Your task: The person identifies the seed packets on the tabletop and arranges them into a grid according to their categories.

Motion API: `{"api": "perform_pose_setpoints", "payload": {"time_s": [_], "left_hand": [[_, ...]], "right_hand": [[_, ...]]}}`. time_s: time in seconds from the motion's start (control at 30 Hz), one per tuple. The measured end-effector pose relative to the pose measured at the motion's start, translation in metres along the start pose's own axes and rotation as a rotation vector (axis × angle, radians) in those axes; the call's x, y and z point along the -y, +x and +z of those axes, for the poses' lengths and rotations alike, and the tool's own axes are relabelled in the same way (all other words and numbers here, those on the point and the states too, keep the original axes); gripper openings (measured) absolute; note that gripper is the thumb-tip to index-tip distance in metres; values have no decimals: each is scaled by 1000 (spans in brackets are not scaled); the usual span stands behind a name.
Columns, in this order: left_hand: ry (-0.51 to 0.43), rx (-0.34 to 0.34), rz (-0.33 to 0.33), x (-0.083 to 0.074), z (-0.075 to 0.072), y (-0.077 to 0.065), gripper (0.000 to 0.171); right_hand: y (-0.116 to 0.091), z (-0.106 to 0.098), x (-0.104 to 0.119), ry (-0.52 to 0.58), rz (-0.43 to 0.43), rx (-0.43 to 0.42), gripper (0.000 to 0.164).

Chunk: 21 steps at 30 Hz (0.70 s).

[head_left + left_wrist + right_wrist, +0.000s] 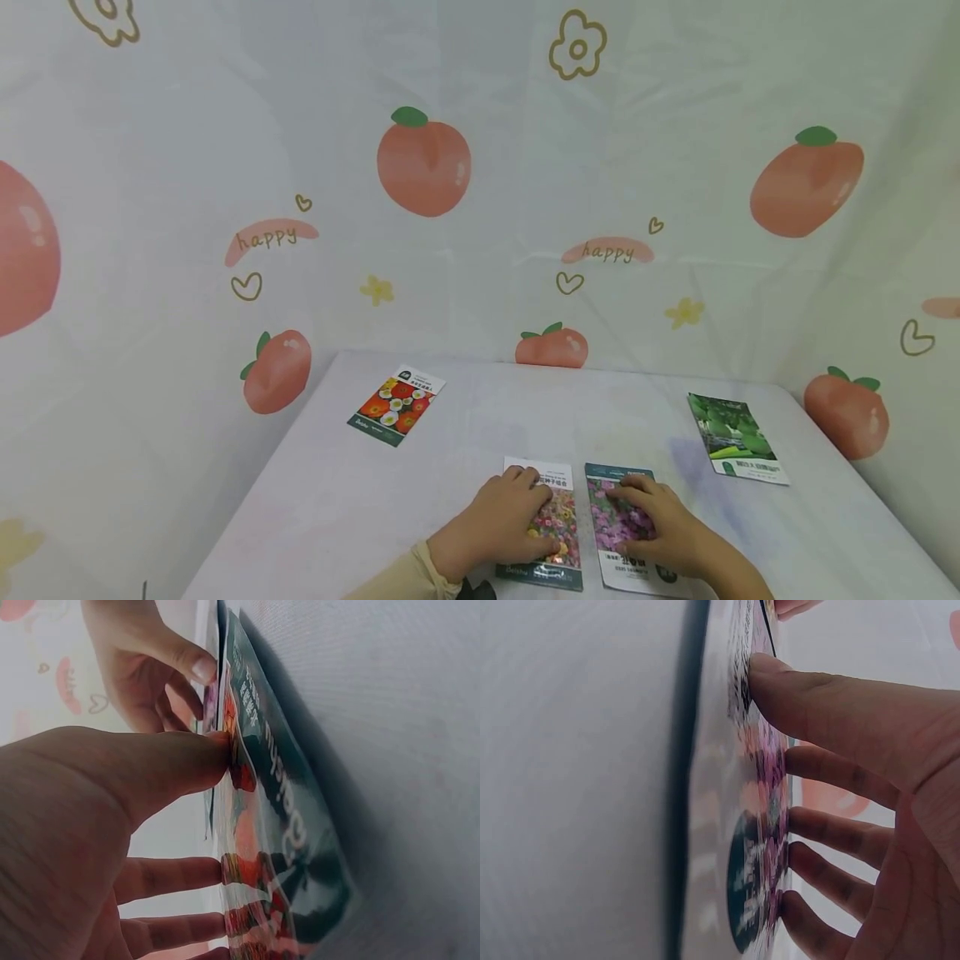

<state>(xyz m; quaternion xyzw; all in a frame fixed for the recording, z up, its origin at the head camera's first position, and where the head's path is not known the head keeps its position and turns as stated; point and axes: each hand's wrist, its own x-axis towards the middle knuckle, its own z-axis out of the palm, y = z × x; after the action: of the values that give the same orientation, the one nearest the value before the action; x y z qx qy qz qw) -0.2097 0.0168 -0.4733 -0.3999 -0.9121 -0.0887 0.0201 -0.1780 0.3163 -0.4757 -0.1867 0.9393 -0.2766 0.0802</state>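
In the head view, I see the left hand (510, 517), in a beige sleeve (405, 577), resting with fingers spread on a glossy rectangular seed packet printed with mixed flowers (560, 518), its dark green band toward the person. Just right of it, across a narrow gap, the right hand (663, 529), fingers likewise spread, rests on a rectangular packet with purple flowers (615, 523), its white band nearer the person. Both lie flat on a white cloth-covered surface (300, 525). Farther off I note an orange-and-white flower packet (397, 406) at left and a green leafy packet (735, 433) at right, before a white peach-print backdrop (510, 267). In the left wrist view, I find thumb and fingertips set apart, touching the mixed-flower packet's face. In the right wrist view, I observe the thumb on the purple-flower packet's lettering, fingertips meeting its printed face.
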Motion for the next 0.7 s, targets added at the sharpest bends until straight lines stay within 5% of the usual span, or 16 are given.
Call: {"api": "perform_pose_setpoints", "payload": {"time_s": [0.7], "left_hand": [[13,5,-11,-10,-5,4,57]], "right_hand": [[1,1,1,-26,24,-3,69]]}}
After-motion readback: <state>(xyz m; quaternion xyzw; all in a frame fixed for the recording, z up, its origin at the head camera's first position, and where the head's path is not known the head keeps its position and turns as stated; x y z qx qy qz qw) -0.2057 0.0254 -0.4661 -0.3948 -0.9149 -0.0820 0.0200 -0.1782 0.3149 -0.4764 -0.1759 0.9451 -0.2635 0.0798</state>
